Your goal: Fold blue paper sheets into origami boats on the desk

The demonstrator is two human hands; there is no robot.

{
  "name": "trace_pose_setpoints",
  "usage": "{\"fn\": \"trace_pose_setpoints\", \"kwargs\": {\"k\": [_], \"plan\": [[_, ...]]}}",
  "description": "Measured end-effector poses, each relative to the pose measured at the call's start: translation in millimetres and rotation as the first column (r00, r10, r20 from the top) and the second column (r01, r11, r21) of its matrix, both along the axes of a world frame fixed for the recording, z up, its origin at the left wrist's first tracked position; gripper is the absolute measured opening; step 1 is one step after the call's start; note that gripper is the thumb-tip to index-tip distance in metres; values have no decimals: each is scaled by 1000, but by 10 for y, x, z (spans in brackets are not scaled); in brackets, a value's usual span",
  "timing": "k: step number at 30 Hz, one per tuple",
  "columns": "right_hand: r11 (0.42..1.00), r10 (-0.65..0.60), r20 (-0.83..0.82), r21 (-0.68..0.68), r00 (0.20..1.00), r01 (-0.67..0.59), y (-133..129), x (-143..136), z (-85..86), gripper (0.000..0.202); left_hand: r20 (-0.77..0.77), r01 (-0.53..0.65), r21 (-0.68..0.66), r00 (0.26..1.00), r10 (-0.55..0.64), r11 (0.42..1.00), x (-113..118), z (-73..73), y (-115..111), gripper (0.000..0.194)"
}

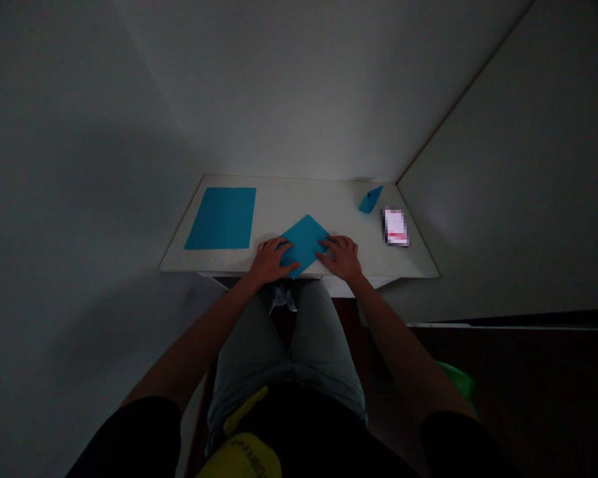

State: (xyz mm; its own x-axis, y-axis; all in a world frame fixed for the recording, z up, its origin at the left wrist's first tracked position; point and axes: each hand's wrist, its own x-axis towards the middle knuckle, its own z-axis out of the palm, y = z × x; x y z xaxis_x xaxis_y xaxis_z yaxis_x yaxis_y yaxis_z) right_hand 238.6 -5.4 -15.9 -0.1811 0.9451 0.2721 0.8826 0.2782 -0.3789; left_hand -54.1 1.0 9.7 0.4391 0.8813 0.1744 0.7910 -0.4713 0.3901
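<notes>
The left hand [273, 261] and the right hand [343, 257], both partly open with fingers spread, press on the two sides of the blue diamond-shaped paper [306, 240], which lies at the front edge of the white desk [299, 194].

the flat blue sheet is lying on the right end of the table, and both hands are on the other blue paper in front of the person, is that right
Not quite: the flat blue sheet lies on the left end of the table, as the head view shows. Both hands, left and right, are indeed on the other blue paper.
</notes>
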Motion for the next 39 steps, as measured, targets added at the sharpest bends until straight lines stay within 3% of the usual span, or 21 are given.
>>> {"fn": "trace_pose_setpoints", "kwargs": {"k": [4,11,18,24,30,34,39], "plan": [[998,-64,-79,-28,995,62,71,76,-56,46,-32,6,-18,999,-6,1000,-85,-89,8,56],[938,-345,-179,-105,921,331,422,71,-262,79,-47,59,-30,997,-61,998,-122,-97,166,47],[934,-352,-205,-136,913,329,659,-22,-258,62,-42,67,-28,997,-69,997,-114,-60,129,54],[973,-178,-286,-193,941,126,611,-26,-80,41,-51,63,-6,997,-64,998,-101,-79,118,55],[987,91,-225,-106,970,-117,353,-114,-17,47,-54,35,-1,998,-35,999,-77,-73,103,59],[988,102,-189,-92,977,-121,278,-129,-16,61,-67,9,-7,998,-9,1000,-21,-68,91,61],[972,213,-204,-54,956,-228,249,-134,38,50,-56,-23,-3,998,23,1000,60,-80,62,64]]}}
